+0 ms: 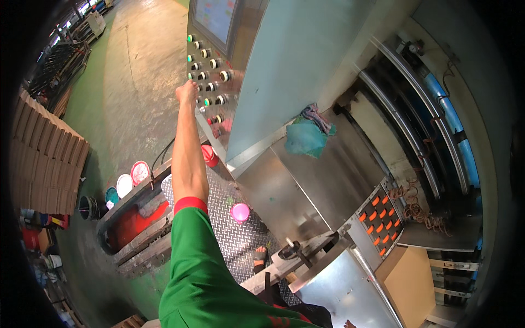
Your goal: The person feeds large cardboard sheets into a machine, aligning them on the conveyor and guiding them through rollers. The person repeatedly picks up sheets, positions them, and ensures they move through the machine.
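Nearest the camera, a green sleeve with a red cuff is seen rising from the lower edge, and a bare forearm is stretched from it up the picture. At the very bottom edge, to the right, a sliver of the right hand is just visible against a steel panel; whether its grip is spread or closed cannot be told.

A sandalled foot is planted on a checker-plate step, on which a pink round lid is lying. Left of the step, a long trough of red ink is set in the floor, and small tubs with pink, white and teal lids are grouped just beyond it. A red cup is standing near the foot of the machine.

Farther out, the left hand is held against the control panel, its grip drawn together with the fingertips at the rows of round buttons; exactly which button is touched cannot be made out. A screen is mounted above the buttons.

To the right, blue-green rags are heaped on a sloping steel surface. At the far left, flattened cardboard sheets are stacked on the floor.
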The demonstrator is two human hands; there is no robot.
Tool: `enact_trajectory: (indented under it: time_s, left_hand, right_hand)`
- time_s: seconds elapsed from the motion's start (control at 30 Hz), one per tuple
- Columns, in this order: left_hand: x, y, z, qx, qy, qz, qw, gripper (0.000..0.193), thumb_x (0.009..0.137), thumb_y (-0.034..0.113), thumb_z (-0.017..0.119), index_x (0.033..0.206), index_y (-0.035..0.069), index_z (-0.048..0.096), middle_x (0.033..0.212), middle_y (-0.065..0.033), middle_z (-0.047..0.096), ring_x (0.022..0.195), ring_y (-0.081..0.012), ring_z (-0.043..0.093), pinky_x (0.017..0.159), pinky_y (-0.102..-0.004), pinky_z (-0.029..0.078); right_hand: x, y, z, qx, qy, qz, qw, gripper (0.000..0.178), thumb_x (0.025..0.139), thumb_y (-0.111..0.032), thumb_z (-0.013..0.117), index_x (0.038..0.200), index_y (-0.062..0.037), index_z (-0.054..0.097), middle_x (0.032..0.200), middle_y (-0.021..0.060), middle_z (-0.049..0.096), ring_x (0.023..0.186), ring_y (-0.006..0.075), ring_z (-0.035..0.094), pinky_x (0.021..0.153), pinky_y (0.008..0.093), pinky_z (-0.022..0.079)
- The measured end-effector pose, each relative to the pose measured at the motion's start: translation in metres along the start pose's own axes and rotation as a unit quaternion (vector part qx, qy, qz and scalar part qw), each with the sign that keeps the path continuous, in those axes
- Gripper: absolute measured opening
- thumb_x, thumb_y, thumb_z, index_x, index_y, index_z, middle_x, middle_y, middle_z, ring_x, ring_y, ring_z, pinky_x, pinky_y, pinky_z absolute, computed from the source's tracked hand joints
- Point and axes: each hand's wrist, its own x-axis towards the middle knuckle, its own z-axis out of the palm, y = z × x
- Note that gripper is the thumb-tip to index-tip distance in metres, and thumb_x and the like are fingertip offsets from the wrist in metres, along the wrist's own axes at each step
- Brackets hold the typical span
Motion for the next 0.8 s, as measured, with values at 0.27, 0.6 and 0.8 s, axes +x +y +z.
enact_trajectory:
  time_s: [0.27,0.6,0.8]
  left_hand:
    - [0.060,0.026,0.028,-0.031,0.000,-0.018,0.999,0.036,0.080,0.033,0.078,0.068,0.002,0.065,0.065,-0.0130,0.067,0.049,-0.0175,0.060,0.044,-0.0289,0.044]
    - [0.087,0.050,0.025,0.015,-0.097,-0.117,0.988,0.021,0.090,0.020,0.064,0.078,0.004,0.057,0.063,-0.0080,0.060,0.048,-0.0122,0.053,0.043,-0.0226,0.042]
    - [0.138,0.020,0.007,-0.085,-0.139,-0.069,0.984,0.057,0.097,0.026,0.056,0.138,-0.010,0.039,0.133,-0.0223,0.055,0.118,-0.0345,0.057,0.094,-0.0437,0.046]
  right_hand:
    - [-0.003,-0.036,-0.026,0.058,-0.067,0.001,0.996,0.056,0.091,-0.046,0.061,0.115,0.0036,0.064,0.103,0.0235,0.068,0.092,0.0324,0.069,0.077,0.0426,0.056]
    - [-0.031,0.046,-0.028,0.153,-0.097,0.044,0.983,0.052,0.092,-0.044,0.060,0.112,0.0036,0.066,0.100,0.0237,0.069,0.088,0.0314,0.070,0.076,0.0413,0.056]
    - [-0.032,0.089,0.012,0.149,-0.125,0.064,0.979,0.041,0.101,-0.038,0.044,0.115,-0.0070,0.068,0.110,0.0139,0.070,0.095,0.0222,0.064,0.084,0.0388,0.051]
